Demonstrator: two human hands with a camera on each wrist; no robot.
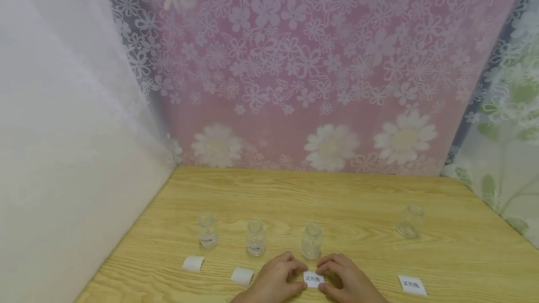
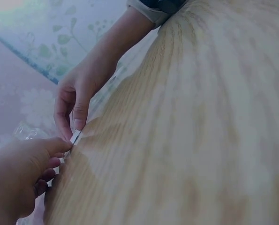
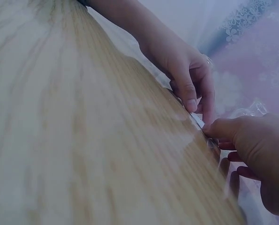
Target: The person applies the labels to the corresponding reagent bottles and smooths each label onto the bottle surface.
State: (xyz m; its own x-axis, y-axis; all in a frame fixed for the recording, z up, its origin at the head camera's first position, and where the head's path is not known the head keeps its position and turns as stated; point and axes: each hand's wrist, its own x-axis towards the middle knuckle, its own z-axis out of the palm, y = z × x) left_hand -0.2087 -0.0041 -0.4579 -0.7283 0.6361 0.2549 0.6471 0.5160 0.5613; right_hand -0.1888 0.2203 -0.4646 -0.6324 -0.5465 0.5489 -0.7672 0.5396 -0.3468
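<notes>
A person's left hand (image 1: 279,277) and right hand (image 1: 347,278), close together, fingers (image 1: 298,264) curved, pinching, pointing inward

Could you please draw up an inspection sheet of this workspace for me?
Surface: wood-grain table.
Job's things: central printed label, between both hands; second printed label at right; four clear bottles, the two leftmost showing lettering.
Clutter: two blank-looking white slips at left.
Hands: left hand and right hand pinch opposite sides of the central printed label.
Cables: nothing seen.
Surroundings: pink flowered backdrop, pale sheeting at left, leaf-patterned sheeting at right.
</notes>
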